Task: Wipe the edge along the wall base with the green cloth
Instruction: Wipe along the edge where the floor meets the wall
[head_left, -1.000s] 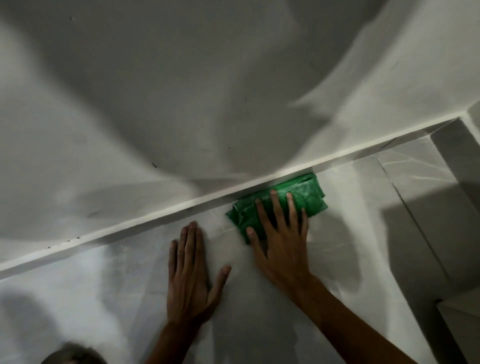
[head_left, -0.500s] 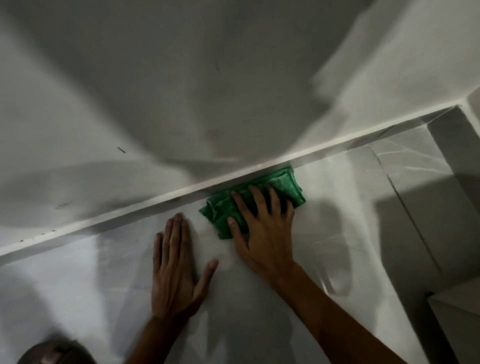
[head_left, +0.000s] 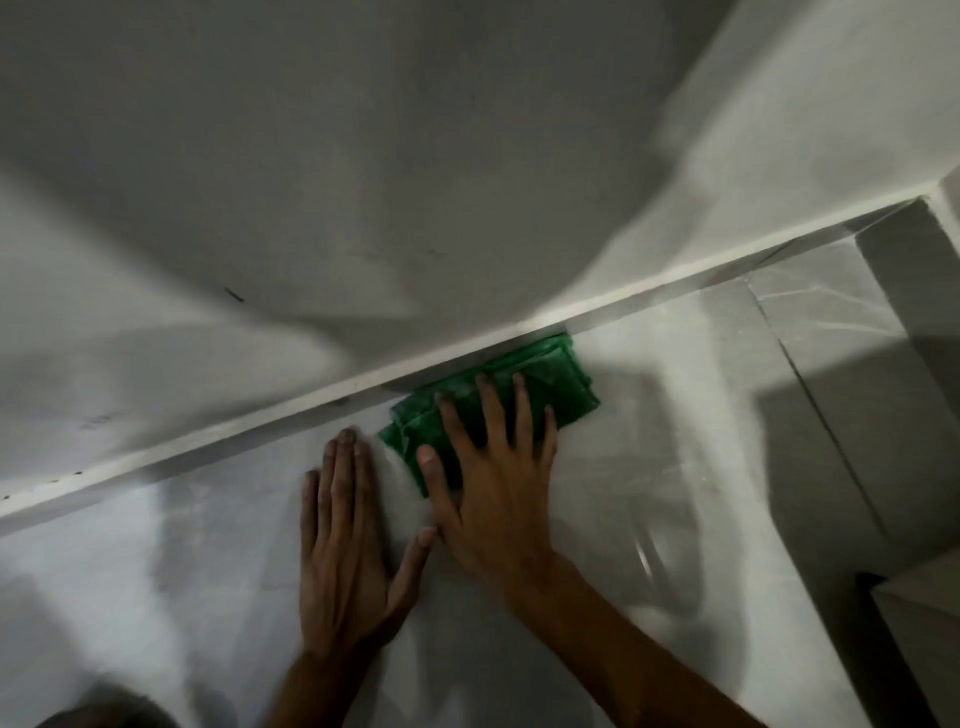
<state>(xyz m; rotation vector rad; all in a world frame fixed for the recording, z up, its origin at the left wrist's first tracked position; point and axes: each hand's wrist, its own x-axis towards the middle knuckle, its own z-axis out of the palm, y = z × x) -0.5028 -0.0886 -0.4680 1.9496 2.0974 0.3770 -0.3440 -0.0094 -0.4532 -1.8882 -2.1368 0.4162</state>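
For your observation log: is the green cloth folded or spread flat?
Folded: the green cloth shows layered creases, bunched under the right hand.

Much of the folded green cloth (head_left: 540, 379) is covered by the spread right hand (head_left: 493, 488), and its far edge is lost in shadow under the white skirting strip (head_left: 291, 415) at the wall base. Both forearms are cut off by the lower picture edge. The pale wall (head_left: 363, 156) and the left fingertips (head_left: 345, 439) are blurred.
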